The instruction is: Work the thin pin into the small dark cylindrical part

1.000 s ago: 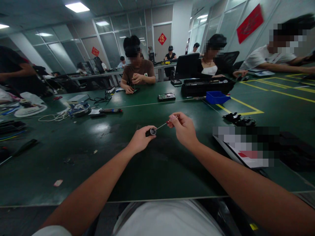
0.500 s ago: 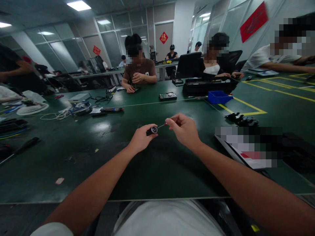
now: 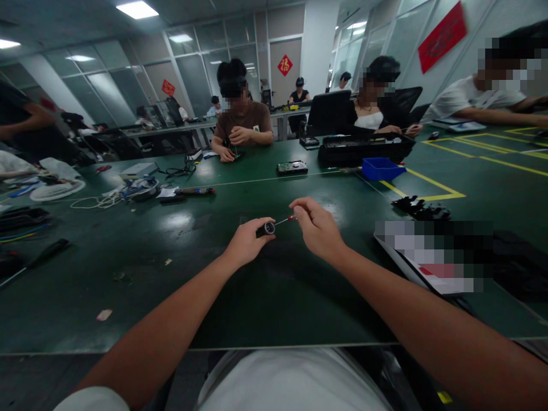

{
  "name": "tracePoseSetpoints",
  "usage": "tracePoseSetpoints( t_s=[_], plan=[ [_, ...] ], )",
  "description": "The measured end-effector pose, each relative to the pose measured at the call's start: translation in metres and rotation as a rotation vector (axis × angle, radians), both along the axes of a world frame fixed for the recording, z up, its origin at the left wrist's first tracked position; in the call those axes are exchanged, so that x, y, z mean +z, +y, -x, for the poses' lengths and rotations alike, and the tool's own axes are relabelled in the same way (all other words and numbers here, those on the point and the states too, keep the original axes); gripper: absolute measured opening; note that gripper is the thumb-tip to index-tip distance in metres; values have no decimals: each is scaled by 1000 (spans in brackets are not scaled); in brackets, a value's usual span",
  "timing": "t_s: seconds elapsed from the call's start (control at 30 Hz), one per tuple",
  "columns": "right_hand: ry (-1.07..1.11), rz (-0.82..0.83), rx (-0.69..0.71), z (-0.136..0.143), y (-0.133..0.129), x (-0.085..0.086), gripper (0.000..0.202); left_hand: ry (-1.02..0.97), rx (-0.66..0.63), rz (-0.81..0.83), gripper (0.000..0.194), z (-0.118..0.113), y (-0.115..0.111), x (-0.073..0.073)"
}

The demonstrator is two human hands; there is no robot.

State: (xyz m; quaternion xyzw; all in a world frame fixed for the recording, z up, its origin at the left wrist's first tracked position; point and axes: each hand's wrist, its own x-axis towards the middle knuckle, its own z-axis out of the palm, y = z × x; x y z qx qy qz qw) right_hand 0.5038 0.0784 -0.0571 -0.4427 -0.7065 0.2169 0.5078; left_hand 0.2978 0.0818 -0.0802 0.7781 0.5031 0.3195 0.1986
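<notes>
Above the green table, my left hand point(image 3: 247, 242) is closed around a small black cylindrical part point(image 3: 269, 228). Its round end, with a silvery rim and a recessed inside, faces right and toward me. My right hand point(image 3: 319, 228) pinches the red handle of a thin screwdriver point(image 3: 291, 217). The screwdriver's metal shaft slants down to the left, its tip at the edge of the round end. I cannot tell whether the tip sits in a screw. Most of the handle is hidden by my right fingers.
A hard drive point(image 3: 292, 167) and a blue bin point(image 3: 382, 169) lie beyond my hands. A larger screwdriver point(image 3: 47, 254) rests at left, a white-edged device point(image 3: 406, 265) at right. Cables point(image 3: 103, 200) are bundled at back left. A co-worker point(image 3: 244, 117) sits across the table point(image 3: 128, 325).
The fingers of my right hand have shifted and loosened a little around the screwdriver handle, showing more of the red. The black part has moved very slightly right.
</notes>
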Motion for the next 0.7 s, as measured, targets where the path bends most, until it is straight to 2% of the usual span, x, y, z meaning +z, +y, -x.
tracePoseSetpoints(
  t_s=[0.2, 0.33, 0.4, 0.5, 0.7],
  plan=[
    [349, 135, 68, 5, 12, -10, 20, -49, 34, -18, 39, 0, 0, 4],
    [611, 378, 109, 2, 23, -13, 26, -46, -15, -47, 40, 1, -1, 5],
    [674, 442, 117, 0, 26, -13, 28, -30, -9, -43, 39, 1, -1, 4],
    [640, 362, 60, 0, 24, -11, 28, -14, -1, -45, 39, 1, 0, 4],
    [434, 139, -12, 2, 13, -6, 28, 16, 3, -47, 39, 1, -1, 6]
  ],
)
